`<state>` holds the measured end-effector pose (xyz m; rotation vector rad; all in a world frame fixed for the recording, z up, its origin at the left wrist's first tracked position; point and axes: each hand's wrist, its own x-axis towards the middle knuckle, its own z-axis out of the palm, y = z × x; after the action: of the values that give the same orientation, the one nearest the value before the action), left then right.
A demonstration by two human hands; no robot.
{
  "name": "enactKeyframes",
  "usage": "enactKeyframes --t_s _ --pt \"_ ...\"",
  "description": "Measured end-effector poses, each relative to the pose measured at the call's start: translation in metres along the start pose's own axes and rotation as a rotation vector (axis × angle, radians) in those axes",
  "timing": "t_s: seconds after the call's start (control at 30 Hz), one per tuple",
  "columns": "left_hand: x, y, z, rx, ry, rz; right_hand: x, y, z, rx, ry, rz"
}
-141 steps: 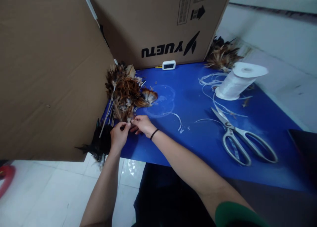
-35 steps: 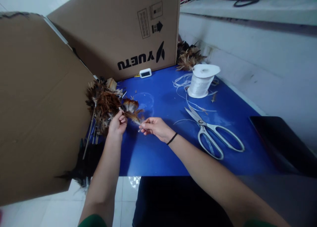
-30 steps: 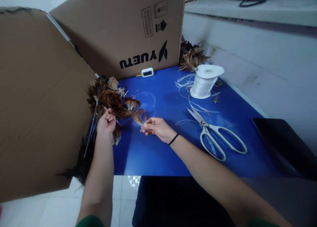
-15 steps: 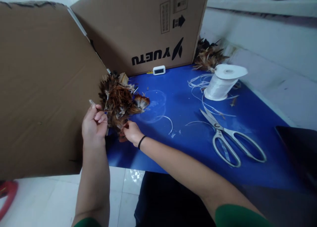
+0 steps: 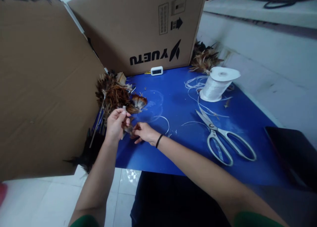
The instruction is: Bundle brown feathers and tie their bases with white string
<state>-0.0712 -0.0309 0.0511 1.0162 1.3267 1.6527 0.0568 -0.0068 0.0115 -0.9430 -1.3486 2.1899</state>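
Note:
A heap of brown and orange feathers (image 5: 114,92) lies at the left end of the blue table (image 5: 178,144), against the cardboard. My left hand (image 5: 115,124) is closed in a pinch on the pale quill of a feather, just in front of the heap. My right hand (image 5: 145,133), with a black band on its wrist, rests on the table beside it. Its fingers are closed on a small dark feather (image 5: 128,130) between the two hands.
Large silver scissors (image 5: 224,139) lie to the right of my hands. A white spool of cord (image 5: 216,84) stands further back with loose strands around it. Cardboard sheets (image 5: 146,25) wall the left and back. A small white clock (image 5: 157,70) and another feather pile (image 5: 203,58) sit at the back.
My left hand has come down and right from beside the cardboard to the front of the heap. My right hand slid slightly right, and both now meet over a small feather.

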Motion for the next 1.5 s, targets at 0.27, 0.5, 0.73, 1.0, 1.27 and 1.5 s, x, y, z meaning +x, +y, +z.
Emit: enactKeyframes --t_s 0.27,0.5,0.73,1.0,1.27,1.5 --pt "-0.015 -0.057 -0.027 0.958 -0.079 0.337 -0.010 0.006 0.000 0.091 -0.030 0.024" --pt "-0.006 -0.056 -0.027 1.126 -0.164 0.664 -0.040 0.004 -0.025 -0.028 0.060 -0.049" --pt "0.010 -0.020 -0.023 1.169 -0.539 1.148 -0.061 0.000 -0.057 -0.010 0.067 -0.119" --pt "0.039 0.029 -0.102 1.451 -0.608 1.040 -0.062 0.003 -0.061 -0.008 -0.006 -0.120" --pt "0.045 0.040 -0.109 1.011 -0.056 0.561 -0.060 0.001 -0.065 0.036 0.016 -0.208" --pt "0.001 0.024 0.018 0.153 -0.196 0.041 -0.066 -0.017 -0.077 0.176 0.129 -0.298"
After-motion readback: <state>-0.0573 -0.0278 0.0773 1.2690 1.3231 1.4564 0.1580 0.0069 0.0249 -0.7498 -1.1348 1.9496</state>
